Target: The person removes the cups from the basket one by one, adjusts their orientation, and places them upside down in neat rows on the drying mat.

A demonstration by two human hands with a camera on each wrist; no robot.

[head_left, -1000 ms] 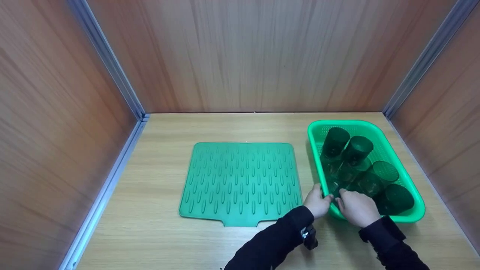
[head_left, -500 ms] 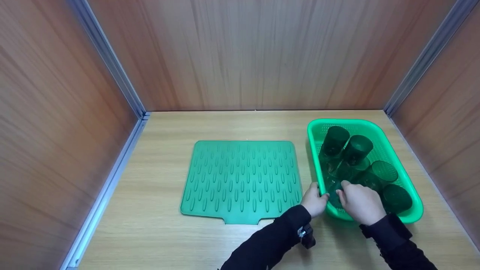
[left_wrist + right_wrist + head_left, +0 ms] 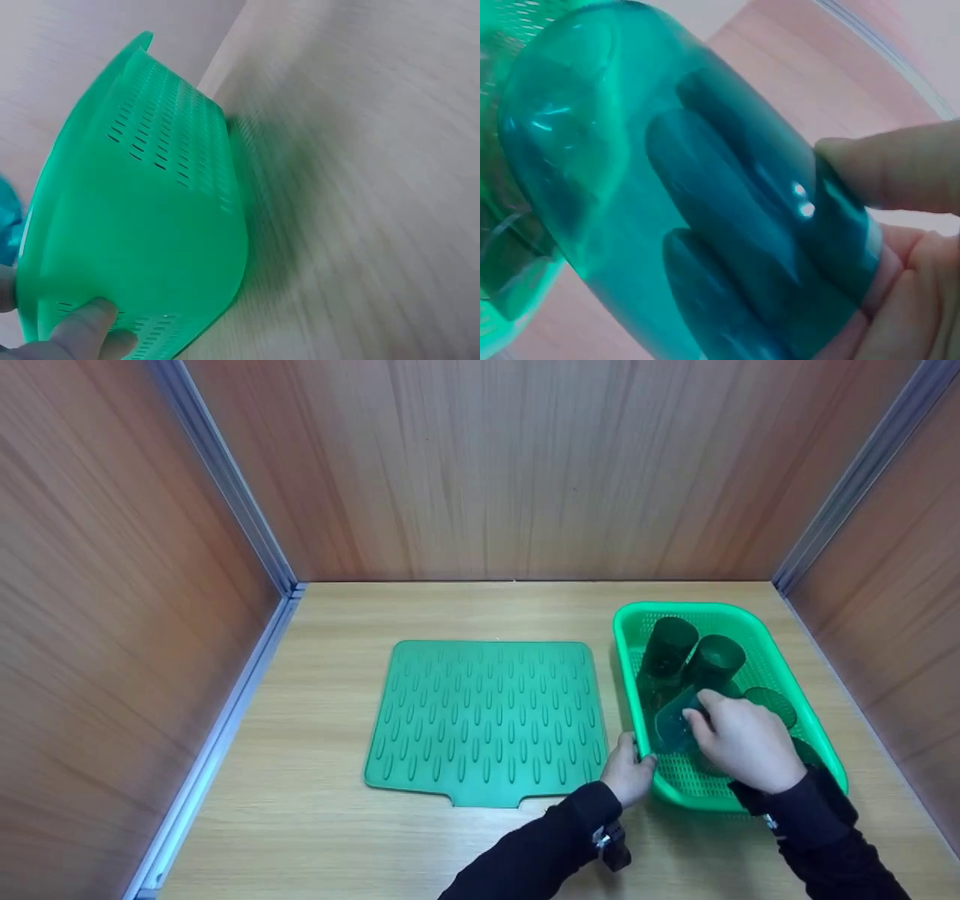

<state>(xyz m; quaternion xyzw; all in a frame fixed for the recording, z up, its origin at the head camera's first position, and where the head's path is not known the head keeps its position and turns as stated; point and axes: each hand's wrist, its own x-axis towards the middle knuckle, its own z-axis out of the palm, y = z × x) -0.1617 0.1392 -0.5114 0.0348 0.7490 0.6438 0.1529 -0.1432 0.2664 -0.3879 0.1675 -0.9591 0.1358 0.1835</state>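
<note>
My right hand (image 3: 750,741) holds a see-through teal tumbler (image 3: 673,723) over the near part of a green plastic basket (image 3: 786,656). In the right wrist view the tumbler (image 3: 622,180) lies tilted, with the thumb on its outer wall. Several fingers show through the clear wall; whether they are inside or behind it I cannot tell. My left hand (image 3: 628,772) grips the basket's near left rim, thumb on top and fingers against the outer side. Other dark green tumblers (image 3: 715,658) stand or lean inside the basket, some partly hidden by my right hand.
A green studded mat (image 3: 487,720) with a tab on its near edge lies flat on the pale wooden table (image 3: 330,690), left of the basket. Wood-grain panels (image 3: 510,472) with metal corner strips enclose the back and both sides.
My right hand has risen and moved away from the basket's near left corner, lifting the teal tumbler out of its spot among the others. My left hand stays on the rim.
</note>
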